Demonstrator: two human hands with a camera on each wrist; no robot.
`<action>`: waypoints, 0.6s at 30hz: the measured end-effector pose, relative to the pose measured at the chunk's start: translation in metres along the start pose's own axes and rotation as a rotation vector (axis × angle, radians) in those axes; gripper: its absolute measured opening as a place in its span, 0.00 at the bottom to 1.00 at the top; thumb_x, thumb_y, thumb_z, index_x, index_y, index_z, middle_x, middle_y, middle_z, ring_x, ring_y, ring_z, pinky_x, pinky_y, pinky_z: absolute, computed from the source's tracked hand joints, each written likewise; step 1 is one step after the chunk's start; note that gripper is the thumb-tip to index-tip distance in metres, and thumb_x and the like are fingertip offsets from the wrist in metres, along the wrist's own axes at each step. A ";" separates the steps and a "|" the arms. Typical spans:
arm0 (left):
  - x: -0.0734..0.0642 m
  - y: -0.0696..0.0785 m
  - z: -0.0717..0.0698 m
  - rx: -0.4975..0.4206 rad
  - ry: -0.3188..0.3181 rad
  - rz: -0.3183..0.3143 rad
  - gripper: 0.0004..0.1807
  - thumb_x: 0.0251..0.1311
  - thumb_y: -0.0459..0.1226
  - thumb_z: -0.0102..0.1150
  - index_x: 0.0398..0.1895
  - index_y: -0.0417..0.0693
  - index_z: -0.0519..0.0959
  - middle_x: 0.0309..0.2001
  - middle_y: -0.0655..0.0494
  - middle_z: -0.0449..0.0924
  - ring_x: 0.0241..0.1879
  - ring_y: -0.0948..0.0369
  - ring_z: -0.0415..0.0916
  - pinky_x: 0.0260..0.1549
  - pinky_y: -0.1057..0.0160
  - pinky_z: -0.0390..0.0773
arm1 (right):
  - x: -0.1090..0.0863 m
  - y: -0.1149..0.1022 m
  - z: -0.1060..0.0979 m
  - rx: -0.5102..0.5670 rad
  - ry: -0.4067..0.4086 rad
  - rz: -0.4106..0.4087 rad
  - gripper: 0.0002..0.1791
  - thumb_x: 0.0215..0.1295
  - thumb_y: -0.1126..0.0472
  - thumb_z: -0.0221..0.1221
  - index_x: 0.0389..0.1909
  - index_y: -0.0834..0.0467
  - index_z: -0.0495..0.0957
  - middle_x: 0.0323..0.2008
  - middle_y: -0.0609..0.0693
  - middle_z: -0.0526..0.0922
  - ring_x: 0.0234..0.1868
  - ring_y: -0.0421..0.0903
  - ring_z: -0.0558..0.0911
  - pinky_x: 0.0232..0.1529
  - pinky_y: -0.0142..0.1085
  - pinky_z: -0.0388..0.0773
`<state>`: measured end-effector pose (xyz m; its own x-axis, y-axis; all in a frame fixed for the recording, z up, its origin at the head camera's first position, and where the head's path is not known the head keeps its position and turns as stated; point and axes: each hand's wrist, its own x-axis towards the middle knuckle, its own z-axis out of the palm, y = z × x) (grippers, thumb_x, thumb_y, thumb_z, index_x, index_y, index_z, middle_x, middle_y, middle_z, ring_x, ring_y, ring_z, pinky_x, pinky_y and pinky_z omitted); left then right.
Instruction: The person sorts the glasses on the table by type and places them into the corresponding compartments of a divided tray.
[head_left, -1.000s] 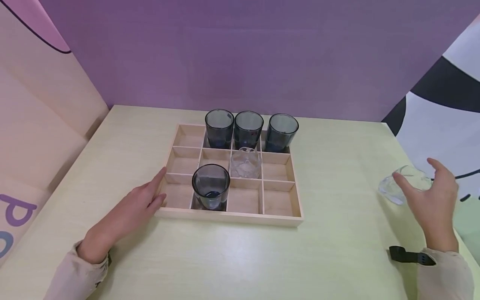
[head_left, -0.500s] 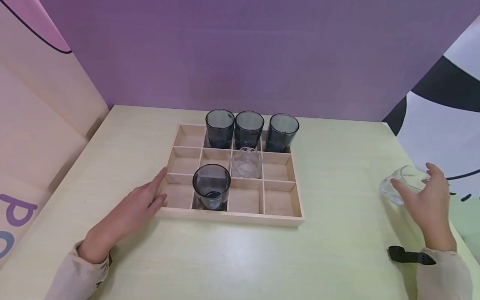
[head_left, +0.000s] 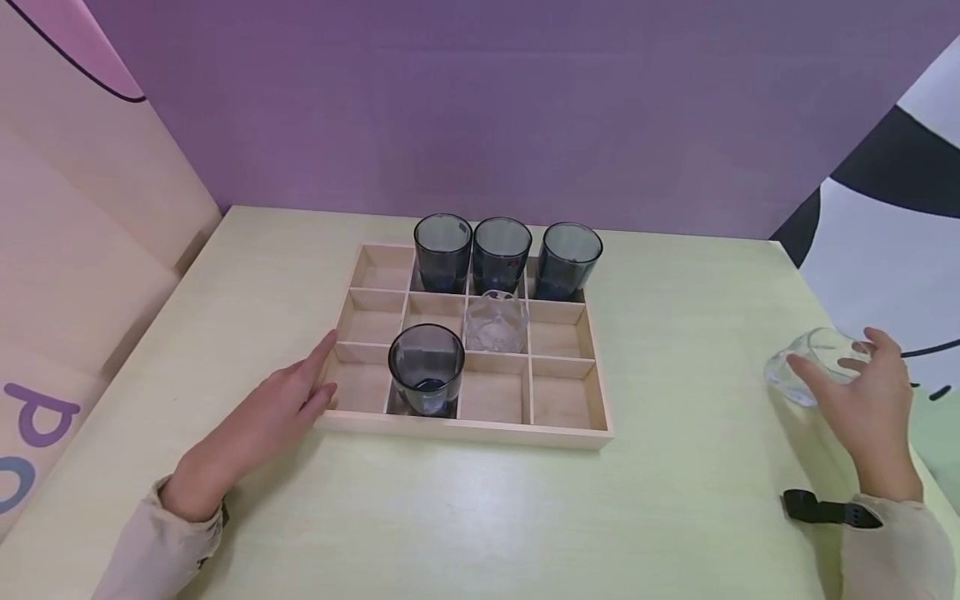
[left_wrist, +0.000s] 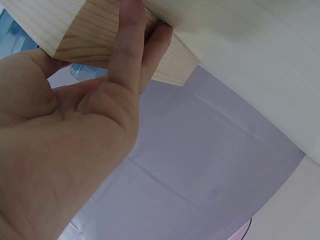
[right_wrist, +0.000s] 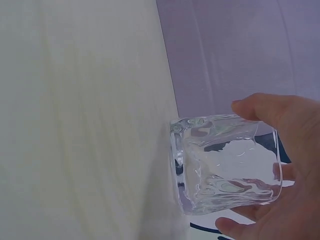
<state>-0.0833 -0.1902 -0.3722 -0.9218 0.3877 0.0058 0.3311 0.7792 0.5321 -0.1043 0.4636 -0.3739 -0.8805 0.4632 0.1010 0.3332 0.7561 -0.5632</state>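
A wooden tray (head_left: 468,428) with several compartments sits mid-table in the head view. My left hand (head_left: 258,425) rests fairly straight fingers (left_wrist: 127,47) against its left wall, near the front corner. At the table's right side, a clear glass (head_left: 797,379) stands upright with its base at the tabletop. My right hand (head_left: 870,408) grips it, the thumb on the near side and the other fingers round the far side. In the right wrist view the wavy-walled glass (right_wrist: 225,165) looks empty.
Dark grey glasses (head_left: 442,254) (head_left: 501,254) (head_left: 567,260) fill three back-row compartments of the tray. Another dark glass (head_left: 426,367) is in the front row, and a clear glass (head_left: 495,323) in the middle row. A purple panel (head_left: 480,117) borders the table behind.
My right hand has settled closer round the clear glass, its fingers now showing behind it. The left hand and the tray stay in place; the head view has shifted slightly.
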 end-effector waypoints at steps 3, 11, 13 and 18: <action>0.000 0.000 -0.001 0.005 0.003 0.003 0.37 0.73 0.34 0.49 0.79 0.36 0.46 0.23 0.61 0.68 0.25 0.63 0.65 0.36 0.57 0.69 | -0.001 0.001 0.000 0.023 0.005 -0.005 0.54 0.67 0.46 0.61 0.78 0.63 0.37 0.75 0.70 0.50 0.71 0.70 0.58 0.66 0.64 0.57; 0.002 0.000 0.000 0.008 0.002 0.002 0.37 0.73 0.35 0.49 0.79 0.37 0.46 0.23 0.61 0.67 0.25 0.64 0.64 0.36 0.58 0.69 | 0.001 0.006 0.000 -0.013 0.001 -0.006 0.52 0.67 0.44 0.60 0.77 0.67 0.43 0.74 0.71 0.50 0.69 0.71 0.60 0.63 0.66 0.60; 0.001 0.000 0.000 0.006 0.002 0.000 0.37 0.73 0.34 0.50 0.79 0.37 0.46 0.23 0.61 0.67 0.25 0.64 0.64 0.35 0.58 0.69 | 0.001 0.007 0.001 -0.018 0.009 -0.011 0.52 0.67 0.44 0.61 0.77 0.67 0.44 0.74 0.70 0.51 0.68 0.71 0.62 0.62 0.65 0.61; 0.000 0.001 -0.001 0.010 0.010 0.008 0.37 0.73 0.35 0.50 0.79 0.36 0.46 0.23 0.60 0.67 0.26 0.63 0.65 0.35 0.57 0.69 | -0.001 0.007 0.001 0.008 0.044 -0.016 0.51 0.64 0.46 0.64 0.78 0.62 0.46 0.74 0.66 0.55 0.68 0.69 0.64 0.67 0.61 0.58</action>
<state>-0.0834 -0.1903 -0.3706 -0.9211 0.3889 0.0189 0.3405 0.7809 0.5236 -0.1019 0.4680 -0.3787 -0.8697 0.4715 0.1458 0.3167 0.7597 -0.5679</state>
